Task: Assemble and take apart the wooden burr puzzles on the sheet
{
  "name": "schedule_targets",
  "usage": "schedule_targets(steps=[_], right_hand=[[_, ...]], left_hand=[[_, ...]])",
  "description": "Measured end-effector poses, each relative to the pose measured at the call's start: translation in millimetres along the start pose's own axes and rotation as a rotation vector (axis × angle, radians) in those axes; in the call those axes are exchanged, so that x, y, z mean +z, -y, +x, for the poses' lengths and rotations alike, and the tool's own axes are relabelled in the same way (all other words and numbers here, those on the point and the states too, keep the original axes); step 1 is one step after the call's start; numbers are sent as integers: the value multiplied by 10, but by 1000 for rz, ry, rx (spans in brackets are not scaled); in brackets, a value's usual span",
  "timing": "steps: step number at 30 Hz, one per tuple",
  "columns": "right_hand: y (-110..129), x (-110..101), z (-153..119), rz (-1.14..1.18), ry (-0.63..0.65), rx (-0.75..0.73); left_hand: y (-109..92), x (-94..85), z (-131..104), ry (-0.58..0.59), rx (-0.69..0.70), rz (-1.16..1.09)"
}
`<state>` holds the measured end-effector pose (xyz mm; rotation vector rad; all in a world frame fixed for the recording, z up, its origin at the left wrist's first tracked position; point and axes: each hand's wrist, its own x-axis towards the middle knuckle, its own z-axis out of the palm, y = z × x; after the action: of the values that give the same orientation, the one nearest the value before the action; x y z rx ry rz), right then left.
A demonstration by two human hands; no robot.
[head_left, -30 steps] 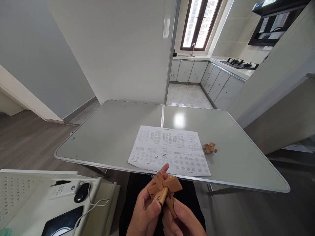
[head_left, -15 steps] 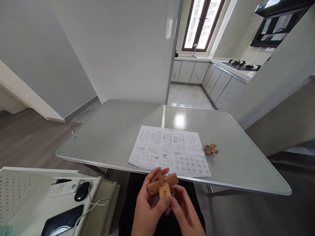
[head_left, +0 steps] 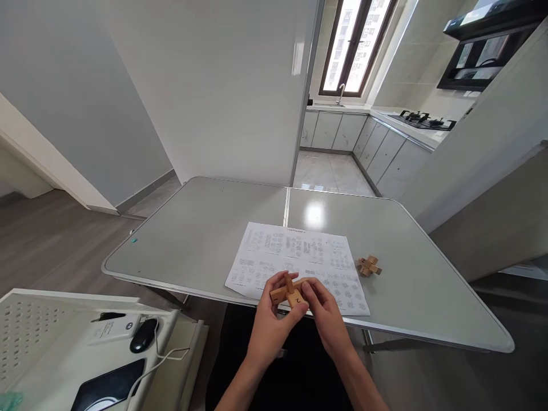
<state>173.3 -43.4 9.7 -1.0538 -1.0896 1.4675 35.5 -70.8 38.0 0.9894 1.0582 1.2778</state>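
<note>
Between both hands is a wooden interlocking puzzle (head_left: 294, 298) of crossed, numbered bars, held over the near edge of the table. My left hand (head_left: 274, 319) is closed round its left side, thumb on the bar marked 2. Fingers of my right hand (head_left: 324, 313) pinch the bar on the right side. Under and beyond the hands lies a printed sheet (head_left: 257, 257) with rows of small diagrams. A second wooden puzzle (head_left: 369, 265), also made of crossed bars, rests on the table just right of the sheet.
The grey folding table (head_left: 205, 228) has a metal rim and a centre seam. At lower left a white cart (head_left: 55, 342) holds a black mouse (head_left: 144, 335), a white box (head_left: 113, 329), a dark tablet (head_left: 109, 387) and a cable (head_left: 166, 357).
Both hands have lifted the puzzle up and slightly right, from over the lap to the sheet's near edge. My right hand has shifted from the puzzle's lower part to its right bar.
</note>
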Motion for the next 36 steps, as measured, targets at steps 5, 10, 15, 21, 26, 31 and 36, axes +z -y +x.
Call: schedule_targets(steps=[5, 10, 15, 21, 26, 31, 36], right_hand=[[-170, -82, 339, 75, 17, -31], [-316, -119, 514, 93, 22, -44], [-401, -107, 530, 112, 13, -26], [-428, -53, 511, 152, 2, -9], [-464, -78, 541, 221, -72, 32], [-470, -204, 626, 214, -152, 37], [-504, -397, 712, 104, -229, 39]], left_hand=[[225, -69, 378, 23, 53, -14], [386, -163, 668, -16, 57, 42], [506, -243, 760, -7, 56, 68], [637, -294, 752, -18, 86, 93], [683, -353, 749, -47, 103, 75], [710, -367, 770, -129, 56, 19], [711, -360, 794, -170, 19, -86]])
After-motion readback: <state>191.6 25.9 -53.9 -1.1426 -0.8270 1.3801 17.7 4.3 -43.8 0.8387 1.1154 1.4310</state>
